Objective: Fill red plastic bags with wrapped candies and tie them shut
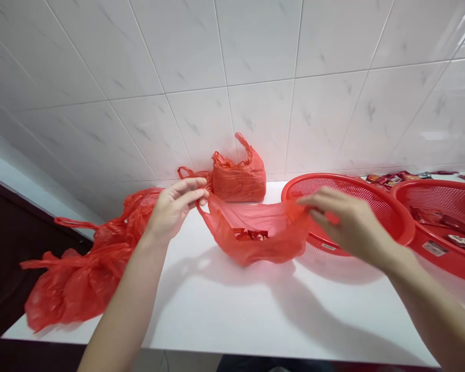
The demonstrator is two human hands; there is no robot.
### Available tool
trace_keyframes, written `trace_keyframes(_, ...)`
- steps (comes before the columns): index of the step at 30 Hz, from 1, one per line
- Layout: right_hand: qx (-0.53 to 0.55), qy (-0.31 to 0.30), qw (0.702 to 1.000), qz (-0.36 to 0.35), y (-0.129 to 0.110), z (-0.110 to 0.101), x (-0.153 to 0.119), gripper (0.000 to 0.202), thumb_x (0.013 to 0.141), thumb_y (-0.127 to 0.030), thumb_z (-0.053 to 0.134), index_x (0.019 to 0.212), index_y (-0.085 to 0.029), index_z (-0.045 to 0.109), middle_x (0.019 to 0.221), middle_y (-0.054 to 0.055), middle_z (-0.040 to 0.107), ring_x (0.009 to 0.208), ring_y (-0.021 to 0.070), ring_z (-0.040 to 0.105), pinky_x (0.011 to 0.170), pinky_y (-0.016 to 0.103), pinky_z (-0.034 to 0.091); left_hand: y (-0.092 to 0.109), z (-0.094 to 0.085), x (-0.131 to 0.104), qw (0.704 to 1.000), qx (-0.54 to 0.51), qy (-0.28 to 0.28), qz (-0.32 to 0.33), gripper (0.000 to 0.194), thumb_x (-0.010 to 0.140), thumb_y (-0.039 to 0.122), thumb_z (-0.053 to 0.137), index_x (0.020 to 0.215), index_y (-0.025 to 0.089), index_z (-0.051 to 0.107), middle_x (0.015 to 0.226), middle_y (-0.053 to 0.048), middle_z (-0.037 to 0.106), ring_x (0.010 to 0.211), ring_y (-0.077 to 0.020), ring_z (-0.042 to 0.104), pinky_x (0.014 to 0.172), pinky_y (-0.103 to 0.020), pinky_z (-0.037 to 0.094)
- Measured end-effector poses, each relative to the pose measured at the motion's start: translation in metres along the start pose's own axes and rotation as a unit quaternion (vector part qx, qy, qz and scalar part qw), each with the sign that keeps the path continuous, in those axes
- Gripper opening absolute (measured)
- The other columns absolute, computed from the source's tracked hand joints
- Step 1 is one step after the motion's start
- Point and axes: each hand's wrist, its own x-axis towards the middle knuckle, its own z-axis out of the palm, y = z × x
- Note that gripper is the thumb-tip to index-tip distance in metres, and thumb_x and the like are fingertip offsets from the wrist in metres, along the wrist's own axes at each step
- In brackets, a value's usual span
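While L hand (170, 206) pinches handle (203, 209) of red plastic carrier bag (259, 252), R hand (343, 219) grips its opp. side; bag's open over wht tabletop (217, 320), red pkts (251, 235) inside, near perf. red basket (405, 219).

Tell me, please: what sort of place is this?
Probably an indoor workroom: a white table against a tiled wall, a red basket holding small packets, and several red plastic bags.

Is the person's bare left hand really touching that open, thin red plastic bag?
Touching. The head view shows the bare left hand pinching the thin red plastic bag at its raised upper corner.
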Motion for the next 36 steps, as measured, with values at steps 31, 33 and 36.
trace_keyframes(31, 0.398, 0.022, 0.892, 0.214, -0.019, 0.084, 0.023, 0.042, 0.083, -0.047, 0.074, 0.117, -0.023, 0.072, 0.119, 0.010, 0.073, 0.115, 0.0315, 0.065, 0.098, 0.049, 0.051, 0.019, 0.081, -0.003, 0.992, 0.062, -0.050, 0.094, 0.029, 0.076, 0.025, 0.076, 0.104, 0.018, 0.072, 0.080, -0.001, 0.068, 0.070, -0.0155, 0.068, 0.067, -0.029, 0.059)
trace_keyframes(33, 0.483, 0.053, 0.841, 0.236, -0.016, 0.089, 0.021, 0.033, 0.088, -0.049, 0.067, 0.100, -0.020, 0.076, 0.102, 0.009, 0.077, 0.102, 0.0287, 0.070, 0.092, 0.044, 0.053, 0.018, 0.079, -0.001, 0.992, 0.060, -0.059, 0.091, 0.032, 0.074, 0.026, 0.078, 0.105, 0.018, 0.073, 0.086, -0.003, 0.071, 0.076, -0.0176, 0.070, 0.073, -0.031, 0.060)
trace_keyframes(36, 0.604, 0.102, 0.744, 0.266, -0.011, 0.086, 0.025, 0.031, 0.085, -0.051, 0.071, 0.086, -0.020, 0.075, 0.096, 0.008, 0.078, 0.095, 0.0255, 0.072, 0.089, 0.040, 0.054, 0.021, 0.069, 0.000, 0.991, 0.061, -0.074, 0.093, 0.037, 0.070, 0.025, 0.081, 0.106, 0.018, 0.074, 0.099, -0.006, 0.074, 0.090, -0.0212, 0.072, 0.081, -0.034, 0.061)
